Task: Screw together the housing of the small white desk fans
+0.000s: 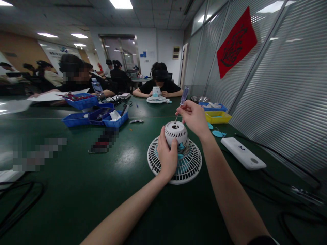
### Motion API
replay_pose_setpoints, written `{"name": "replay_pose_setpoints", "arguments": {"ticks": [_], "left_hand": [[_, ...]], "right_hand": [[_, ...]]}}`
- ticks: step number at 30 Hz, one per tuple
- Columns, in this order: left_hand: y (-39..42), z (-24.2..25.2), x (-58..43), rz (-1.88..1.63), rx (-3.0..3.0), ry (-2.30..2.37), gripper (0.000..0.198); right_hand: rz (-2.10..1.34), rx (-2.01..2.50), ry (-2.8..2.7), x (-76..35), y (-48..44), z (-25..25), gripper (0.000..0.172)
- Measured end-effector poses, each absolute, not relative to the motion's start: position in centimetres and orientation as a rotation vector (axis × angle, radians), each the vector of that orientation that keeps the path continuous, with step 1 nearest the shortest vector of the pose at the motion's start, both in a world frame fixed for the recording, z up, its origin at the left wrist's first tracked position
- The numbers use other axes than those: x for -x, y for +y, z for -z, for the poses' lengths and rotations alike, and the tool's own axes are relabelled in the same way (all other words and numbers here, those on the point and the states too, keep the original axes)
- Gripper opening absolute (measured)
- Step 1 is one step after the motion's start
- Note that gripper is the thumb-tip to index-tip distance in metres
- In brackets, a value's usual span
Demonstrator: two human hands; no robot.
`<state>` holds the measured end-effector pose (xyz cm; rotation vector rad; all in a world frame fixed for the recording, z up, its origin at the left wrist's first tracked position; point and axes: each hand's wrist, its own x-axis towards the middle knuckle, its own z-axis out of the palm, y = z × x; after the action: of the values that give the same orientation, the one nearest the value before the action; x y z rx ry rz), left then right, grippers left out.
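Note:
A small white fan lies face down on the green table, its round grille (pixel 189 168) flat and its white motor housing (pixel 175 132) pointing up. My left hand (pixel 167 154) is wrapped round the left side of the housing and holds it still. My right hand (pixel 194 117) is closed on a screwdriver (pixel 183 100) with a clear blue handle, held upright. Its thin shaft points down to the top of the housing. Blue fan blades show through the grille beside my left thumb.
A white flat device (pixel 242 153) lies to the right, near black cables. A yellow tray (pixel 218 117) and blue round parts (pixel 217 133) sit behind my right hand. Several blue bins (pixel 94 115) stand at the left. Across the table a person works on another fan (pixel 156 98).

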<state>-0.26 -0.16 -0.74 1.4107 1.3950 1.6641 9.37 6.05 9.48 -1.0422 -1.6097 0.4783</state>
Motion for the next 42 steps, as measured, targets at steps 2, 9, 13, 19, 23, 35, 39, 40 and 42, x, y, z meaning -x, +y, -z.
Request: {"name": "replay_pose_setpoints", "arguments": {"ticks": [2, 9, 13, 19, 23, 35, 39, 40, 42], "left_hand": [[-0.20, 0.70, 0.26, -1.665, -1.412, 1.390, 0.059], [-0.17, 0.66, 0.20, -1.663, -1.402, 1.400, 0.060], [-0.16, 0.64, 0.24, -1.662, -1.399, 1.390, 0.061], [-0.10, 0.71, 0.18, -1.669, -1.400, 1.382, 0.063], [-0.02, 0.80, 0.19, -1.671, -1.402, 1.382, 0.063], [-0.05, 0.80, 0.26, -1.652, -1.404, 1.407, 0.063], [-0.01, 0.79, 0.30, -1.653, -1.403, 1.398, 0.064], [-0.01, 0.79, 0.30, -1.654, -1.403, 1.397, 0.063], [-0.01, 0.79, 0.29, -1.657, -1.402, 1.394, 0.063]], "right_hand": [[-0.484, 1.054, -1.610, -9.42, 6.01, -9.55, 0.022], [-0.464, 1.070, -1.634, -9.65, 6.28, -9.30, 0.015], [-0.477, 1.058, -1.624, -9.68, 6.59, -9.13, 0.016], [-0.507, 1.060, -1.593, -9.55, 6.51, -9.13, 0.019], [-0.553, 1.084, -1.589, -9.46, 6.26, -9.20, 0.016], [-0.555, 1.093, -1.663, -9.69, 6.72, -9.05, 0.013], [-0.503, 1.104, -1.683, -9.79, 6.59, -9.17, 0.013], [-0.480, 1.110, -1.686, -9.83, 6.54, -9.21, 0.014], [-0.440, 1.127, -1.688, -9.89, 6.42, -9.29, 0.017]]}}
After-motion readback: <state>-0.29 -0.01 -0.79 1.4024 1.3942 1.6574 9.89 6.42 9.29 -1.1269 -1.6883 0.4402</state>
